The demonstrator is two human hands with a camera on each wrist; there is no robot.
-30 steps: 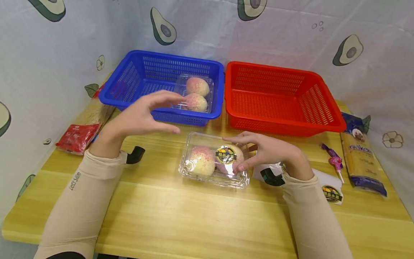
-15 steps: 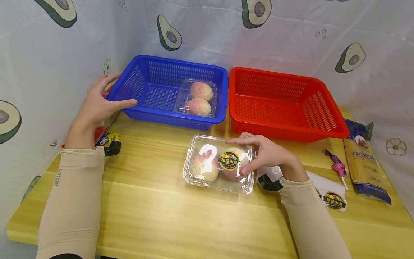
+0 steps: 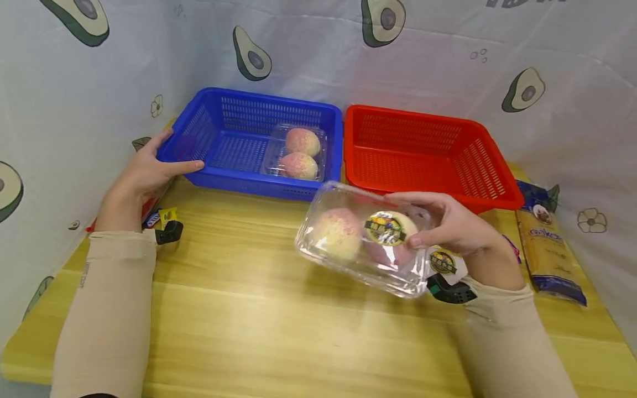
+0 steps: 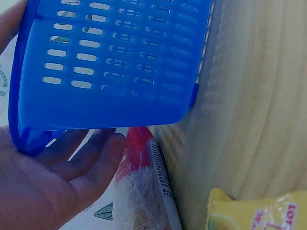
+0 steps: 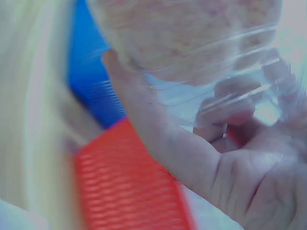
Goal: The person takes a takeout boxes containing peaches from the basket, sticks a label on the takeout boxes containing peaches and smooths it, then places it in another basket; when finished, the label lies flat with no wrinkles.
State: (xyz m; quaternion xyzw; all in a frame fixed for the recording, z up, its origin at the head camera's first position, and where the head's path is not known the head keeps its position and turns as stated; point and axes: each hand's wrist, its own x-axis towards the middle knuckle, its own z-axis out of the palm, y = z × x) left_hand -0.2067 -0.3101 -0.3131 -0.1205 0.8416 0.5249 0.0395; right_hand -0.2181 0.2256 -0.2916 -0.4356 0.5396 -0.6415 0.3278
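My right hand (image 3: pixel 453 229) grips the right end of a clear plastic clamshell box (image 3: pixel 343 269), thumb on the lid. The box hangs tilted above the table and holds two pink and yellow peaches (image 3: pixel 338 235); a round black label is on top. In the right wrist view the fingers (image 5: pixel 225 108) show through the clear plastic. My left hand (image 3: pixel 141 179) holds the left front corner of the blue basket (image 3: pixel 239 181), thumb along its front rim. Inside that basket, on the right, lies another clear box (image 3: pixel 270 160) with two peaches.
A red basket (image 3: pixel 433 190) stands right of the blue one. Bagged goods with a red end (image 4: pixel 139 167) and small yellow and blue sweets (image 3: pixel 166 216) lie by my left hand. At right are a yellow and blue packet (image 3: pixel 549 243) and a white labelled wrapper (image 3: pixel 448 262).
My left hand has moved from over the blue basket's front to its left corner and taken hold there. The right hand has lifted the peach box off the table, tilting it and shifting it right.
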